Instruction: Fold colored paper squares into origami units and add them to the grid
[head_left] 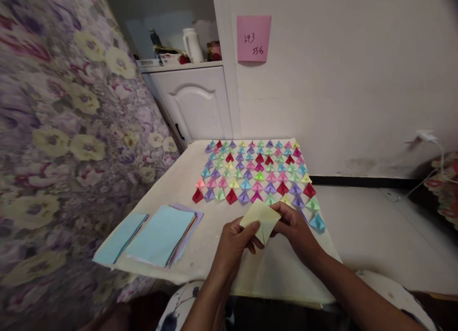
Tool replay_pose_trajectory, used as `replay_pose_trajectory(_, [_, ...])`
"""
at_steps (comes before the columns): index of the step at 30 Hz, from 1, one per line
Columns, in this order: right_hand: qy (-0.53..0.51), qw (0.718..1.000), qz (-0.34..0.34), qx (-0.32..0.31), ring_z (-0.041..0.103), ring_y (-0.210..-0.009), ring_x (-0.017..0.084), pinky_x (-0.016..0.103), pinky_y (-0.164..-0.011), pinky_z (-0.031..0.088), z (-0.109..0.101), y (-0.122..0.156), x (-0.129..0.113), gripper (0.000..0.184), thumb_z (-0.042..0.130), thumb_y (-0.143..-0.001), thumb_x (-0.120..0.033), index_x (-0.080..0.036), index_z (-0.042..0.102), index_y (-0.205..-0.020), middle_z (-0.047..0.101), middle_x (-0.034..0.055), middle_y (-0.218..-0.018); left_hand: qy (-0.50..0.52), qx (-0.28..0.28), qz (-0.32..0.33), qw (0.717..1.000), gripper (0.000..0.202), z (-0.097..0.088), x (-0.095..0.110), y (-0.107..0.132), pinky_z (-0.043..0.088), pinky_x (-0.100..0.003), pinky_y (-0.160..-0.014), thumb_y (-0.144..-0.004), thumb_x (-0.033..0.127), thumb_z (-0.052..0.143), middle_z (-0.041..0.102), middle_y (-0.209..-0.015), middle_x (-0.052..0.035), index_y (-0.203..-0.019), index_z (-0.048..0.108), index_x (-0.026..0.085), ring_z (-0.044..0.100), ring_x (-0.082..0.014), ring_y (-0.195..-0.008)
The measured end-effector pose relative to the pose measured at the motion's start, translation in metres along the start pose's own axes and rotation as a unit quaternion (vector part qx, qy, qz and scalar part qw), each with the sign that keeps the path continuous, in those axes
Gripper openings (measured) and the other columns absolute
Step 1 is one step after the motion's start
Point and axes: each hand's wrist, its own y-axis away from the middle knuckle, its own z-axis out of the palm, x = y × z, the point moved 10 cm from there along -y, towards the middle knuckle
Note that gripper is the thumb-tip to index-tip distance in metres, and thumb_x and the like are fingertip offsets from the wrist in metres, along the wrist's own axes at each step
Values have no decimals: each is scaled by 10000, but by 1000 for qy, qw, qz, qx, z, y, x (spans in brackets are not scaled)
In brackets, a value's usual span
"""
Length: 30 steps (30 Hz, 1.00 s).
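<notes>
Paper, pale yellow and folded, is held just below and right of the frame's centre, a corner pointing up and a crease running to its lower corner. The left hand grasps its left side, thumb pressed on top and other fingers curled underneath. The right hand grips its right edge between bent fingers; part of that grip is hidden.

Beyond the hands, rows of small folded pieces in red, purple, green, pink, blue and yellow cover the far part of the table, from the centre toward the right. At lower left lie two stacks, each with light blue on top: a large stack with coloured edges showing, and a narrow stack beside it.

A pink note with handwriting is at upper centre, a flowered curtain fills the left, and a white jug stands at upper left of centre.
</notes>
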Motion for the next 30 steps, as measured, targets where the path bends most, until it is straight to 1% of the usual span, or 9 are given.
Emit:
replay_pose_trajectory(4, [-14,999,27,12,532,-595,119,236,-558,439,-1,0,9,117,582,-673,-121,-169,568,-779,566,-27,-644,5,18,7,1000,255,-2,-2,-1,372,-173,-394,-724,317,670,603,-511,1,-867,644,107,535,-102,-426])
replay_pose_trajectory(11, [-22,996,83,-13,531,-576,105,220,-560,406,1,2,16,34,574,-705,-170,-159,567,-737,575,-17,-626,-4,13,2,1000,191,-1,-3,-1,349,-170,-401,-737,311,650,563,-475,18,-760,631,123,479,-78,-396])
replay_pose_trajectory(15, [-31,993,108,-21,515,-604,103,196,-534,367,-2,2,21,75,546,-748,-214,-150,578,-726,552,-8,-631,-2,17,-3,1000,200,-4,-4,-1,326,-166,-388,-738,319,644,558,-486,18,-768,627,122,456,-67,-385])
replay_pose_trajectory(19, [-44,996,74,-21,439,-530,89,194,-462,296,-4,0,17,191,493,-803,-276,-151,562,-677,486,-20,-585,-1,22,2,1000,184,-5,-2,0,313,-165,-386,-746,304,634,558,-501,16,-757,617,121,437,-58,-384])
replay_pose_trajectory(22, [-4,999,37,-22,397,-477,83,208,-445,279,-2,0,8,293,463,-846,-345,-157,535,-633,466,-27,-544,-9,28,10,1000,179,-6,1,1,313,-168,-392,-752,300,626,550,-494,18,-737,609,123,434,-59,-387])
replay_pose_trajectory(24, [41,999,16,-24,397,-473,81,210,-451,285,0,1,3,256,535,-817,-350,-159,538,-646,464,-36,-533,-18,32,8,999,183,-6,1,2,309,-170,-389,-752,305,625,534,-474,25,-738,610,123,438,-64,-383])
replay_pose_trajectory(26, [64,998,12,-26,404,-474,80,207,-454,295,3,1,2,181,611,-765,-316,-159,557,-694,465,-45,-538,-27,33,4,999,195,-6,1,2,304,-172,-383,-745,316,632,516,-456,34,-759,616,122,436,-67,-376])
replay_pose_trajectory(28, [64,998,20,-21,400,-460,78,205,-446,297,3,1,5,156,625,-750,-300,-160,564,-720,462,-51,-534,-38,32,3,999,213,-6,2,2,304,-174,-381,-739,329,640,509,-449,38,-782,621,121,435,-71,-375])
replay_pose_trajectory(30, [57,998,25,-15,394,-441,75,207,-439,294,2,1,8,169,609,-763,-305,-165,550,-688,454,-55,-518,-55,25,5,998,230,-4,2,2,312,-177,-383,-737,343,642,517,-449,35,-798,627,122,442,-78,-381])
